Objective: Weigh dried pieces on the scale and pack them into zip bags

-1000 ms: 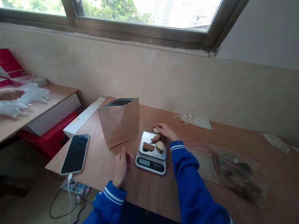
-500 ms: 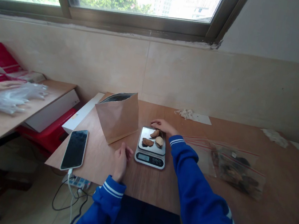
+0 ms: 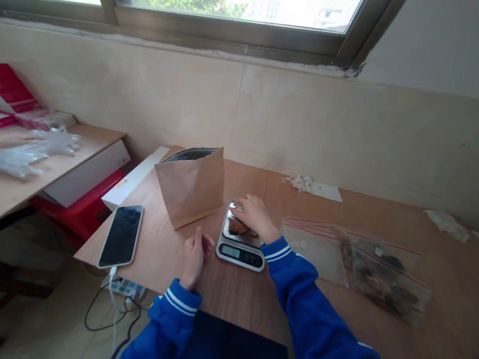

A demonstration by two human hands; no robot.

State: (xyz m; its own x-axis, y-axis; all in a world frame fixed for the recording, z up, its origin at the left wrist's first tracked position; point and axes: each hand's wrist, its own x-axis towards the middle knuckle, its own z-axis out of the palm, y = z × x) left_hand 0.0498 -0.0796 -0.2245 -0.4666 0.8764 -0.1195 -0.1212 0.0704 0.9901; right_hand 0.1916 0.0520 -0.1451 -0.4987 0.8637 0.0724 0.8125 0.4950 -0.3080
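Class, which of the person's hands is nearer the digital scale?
Right. The right hand is over the digital scale; the left hand is to its left, apart from it.

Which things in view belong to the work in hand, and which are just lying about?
Likely part of the work:
scale, under the right hand
brown pieces on it
open paper bag
zip bags, perhaps

Probably just lying about:
phone
white scraps by the wall

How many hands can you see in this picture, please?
3: the wearer's right hand over the scale, the left hand to its left, and a co-worker's hand by the clear plastic, far left; others may be hidden.
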